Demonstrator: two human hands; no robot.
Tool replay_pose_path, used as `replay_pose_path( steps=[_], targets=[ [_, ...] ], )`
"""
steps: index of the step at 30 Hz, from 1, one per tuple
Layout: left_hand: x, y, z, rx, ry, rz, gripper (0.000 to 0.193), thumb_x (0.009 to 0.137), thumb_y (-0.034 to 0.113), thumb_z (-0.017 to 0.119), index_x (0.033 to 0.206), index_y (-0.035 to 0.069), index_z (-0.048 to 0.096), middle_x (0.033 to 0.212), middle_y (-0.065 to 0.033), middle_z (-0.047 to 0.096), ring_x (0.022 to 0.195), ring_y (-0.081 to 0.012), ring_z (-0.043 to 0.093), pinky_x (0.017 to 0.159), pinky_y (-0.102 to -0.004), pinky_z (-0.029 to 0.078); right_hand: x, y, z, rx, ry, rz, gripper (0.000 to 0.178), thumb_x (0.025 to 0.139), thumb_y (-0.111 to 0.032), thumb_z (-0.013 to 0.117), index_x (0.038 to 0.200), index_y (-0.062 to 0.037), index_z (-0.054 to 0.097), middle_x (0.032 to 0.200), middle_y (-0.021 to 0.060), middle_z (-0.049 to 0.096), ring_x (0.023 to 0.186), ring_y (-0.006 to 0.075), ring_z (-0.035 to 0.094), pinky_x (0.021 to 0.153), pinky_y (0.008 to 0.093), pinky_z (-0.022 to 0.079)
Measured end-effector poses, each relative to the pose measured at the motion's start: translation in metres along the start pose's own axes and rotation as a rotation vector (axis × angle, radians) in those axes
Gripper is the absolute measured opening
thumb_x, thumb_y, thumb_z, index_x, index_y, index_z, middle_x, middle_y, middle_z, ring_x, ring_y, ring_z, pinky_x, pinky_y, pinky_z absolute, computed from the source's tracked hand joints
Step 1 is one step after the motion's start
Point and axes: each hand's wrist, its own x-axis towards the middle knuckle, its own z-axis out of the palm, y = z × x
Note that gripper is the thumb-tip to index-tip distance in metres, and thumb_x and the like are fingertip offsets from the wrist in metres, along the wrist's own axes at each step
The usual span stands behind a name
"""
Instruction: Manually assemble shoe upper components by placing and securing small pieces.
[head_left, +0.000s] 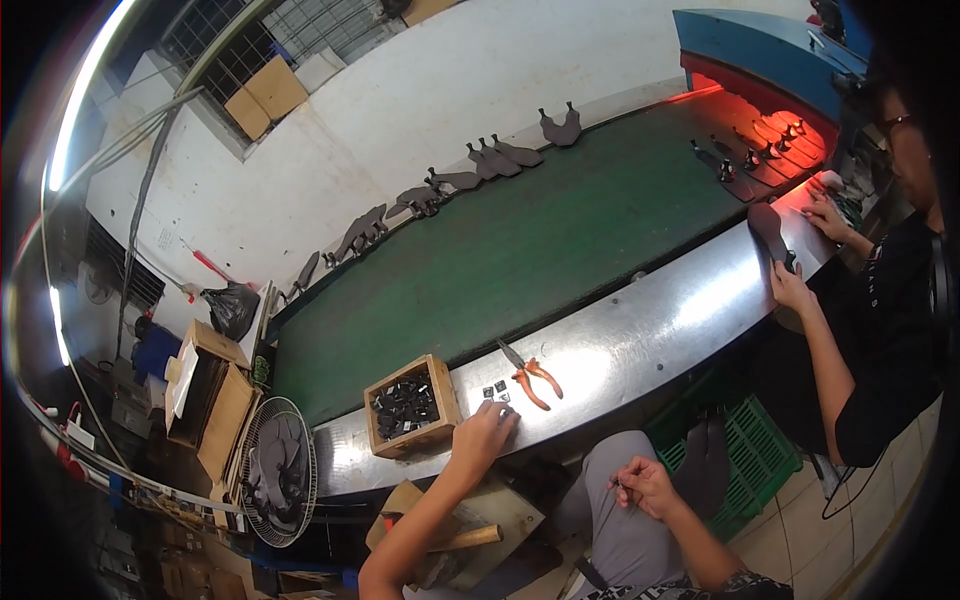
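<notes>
My left hand (483,436) rests at the near edge of the shiny metal ledge, its fingers bent and pressed onto a small black piece (508,409). Just beyond the fingertips lie several small dark square pieces (489,391). Left of that hand stands a wooden box (447,390) holding many small black pieces (404,408). To the right, pliers with orange handles (530,375) lie on the metal. Over my lap, my right hand (648,487) is closed in a pinch; whatever sits between its fingertips is too small to name.
A green conveyor belt (450,270) runs beyond the ledge, with dark sandal parts (497,160) along its far side. At right, a co-worker's hand (790,288) holds a dark sole (767,232) near a red-glowing machine (770,60). A wire basket (310,470) stands left, a green crate (757,465) below.
</notes>
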Motion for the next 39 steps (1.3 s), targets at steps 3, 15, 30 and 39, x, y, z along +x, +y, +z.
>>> replay_pose_path(
  steps=[3, 15, 30, 39],
  targets=[
    [0.001, -0.002, 0.001, 0.003, 0.01, 0.004, 0.022, 0.088, 0.028, 0.065, 0.098, 0.009, 0.063, 0.089, -0.0097, 0.064, 0.072, -0.0318, 0.065, 0.059, -0.0412, 0.052, 0.0, 0.0, 0.0, -0.001, -0.011, 0.003, 0.01, 0.093, -0.002, 0.059, 0.086, -0.0012, 0.052, 0.092, 0.0235, 0.064, 0.066, 0.0195, 0.062, 0.058, 0.0333, 0.053],
    [-0.002, -0.041, -0.07, 0.198, 0.234, -0.232, 0.012, 0.084, 0.016, 0.067, 0.093, 0.008, 0.066, 0.087, -0.009, 0.061, 0.074, -0.029, 0.064, 0.065, -0.0384, 0.051, 0.003, 0.004, -0.008, -0.009, -0.006, 0.019, 0.009, 0.092, -0.002, 0.061, 0.088, -0.0022, 0.052, 0.094, 0.023, 0.064, 0.065, 0.0214, 0.063, 0.057, 0.0354, 0.054],
    [-0.003, -0.094, -0.08, 0.389, -0.032, 0.151, 0.016, 0.08, 0.008, 0.062, 0.093, 0.01, 0.07, 0.089, -0.0033, 0.063, 0.08, -0.0251, 0.065, 0.065, -0.0379, 0.053, 0.002, 0.003, -0.003, -0.05, -0.008, -0.014, 0.008, 0.092, -0.001, 0.059, 0.088, -0.0022, 0.052, 0.092, 0.0232, 0.063, 0.065, 0.0212, 0.062, 0.058, 0.0356, 0.054],
    [-0.007, -0.098, -0.092, 0.508, -0.004, 0.309, 0.012, 0.079, 0.012, 0.066, 0.09, 0.01, 0.068, 0.086, -0.0019, 0.06, 0.074, -0.0197, 0.063, 0.06, -0.0345, 0.052, 0.001, 0.002, -0.001, -0.034, -0.003, 0.002, 0.009, 0.091, -0.001, 0.06, 0.088, -0.0019, 0.052, 0.092, 0.0227, 0.064, 0.065, 0.0214, 0.062, 0.058, 0.0353, 0.053]
  ],
)
